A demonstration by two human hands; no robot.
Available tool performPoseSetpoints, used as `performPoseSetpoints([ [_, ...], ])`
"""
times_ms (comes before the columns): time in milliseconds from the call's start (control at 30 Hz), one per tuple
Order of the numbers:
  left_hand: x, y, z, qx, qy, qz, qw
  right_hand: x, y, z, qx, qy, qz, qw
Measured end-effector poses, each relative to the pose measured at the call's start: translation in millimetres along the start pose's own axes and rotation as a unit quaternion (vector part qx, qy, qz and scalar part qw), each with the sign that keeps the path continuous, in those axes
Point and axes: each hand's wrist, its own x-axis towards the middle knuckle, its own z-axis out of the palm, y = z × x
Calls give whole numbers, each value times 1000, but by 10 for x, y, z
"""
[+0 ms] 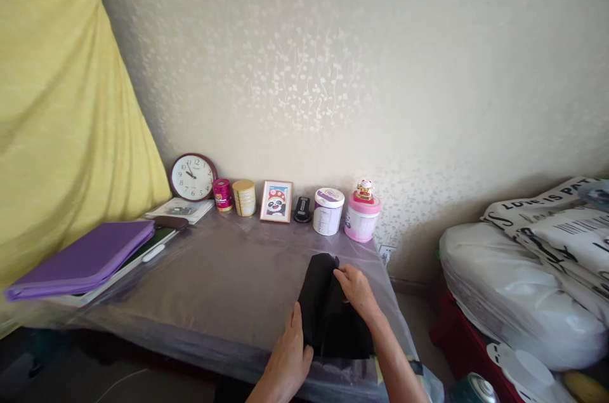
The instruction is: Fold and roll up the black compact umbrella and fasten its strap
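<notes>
A black folded item (pixel 316 308), soft like cloth or a thin bag, lies at the front right of the table; its exact kind is unclear. My left hand (pixel 289 355) grips its lower left edge, thumb and fingers on either side. At its upper right, my right hand (pixel 356 289) pinches the edge with the fingers closed. A crease or opening runs down the middle between the two hands. Part of the right side is hidden behind my right wrist.
Along the wall stand a clock (pixel 194 177), a pink can (pixel 222 195), a yellow tub (pixel 244 198), a framed panda picture (pixel 276 202), a white tub (pixel 328 212) and a pink-lidded tub (pixel 361 220). A purple folder (pixel 85 257) lies left; a stuffed white bag (pixel 514 289) sits right.
</notes>
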Motion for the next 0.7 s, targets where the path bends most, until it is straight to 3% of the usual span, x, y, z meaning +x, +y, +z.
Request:
performPoseSetpoints([
  [67, 3, 10, -3, 4, -1, -1, 1000, 61, 1, 100, 86, 1, 36, 996],
  [167, 1, 28, -5, 5, -3, -5, 1000, 162, -32, 286, 135, 15, 39, 990],
  [433, -5, 76, -21, 63, -10, 5, 998, 261, -105, 849, 57, 21, 12, 998],
  [700, -68, 83, -80, 112, -28, 2, 993, 184, -143, 816, -88, -18, 6, 996],
])
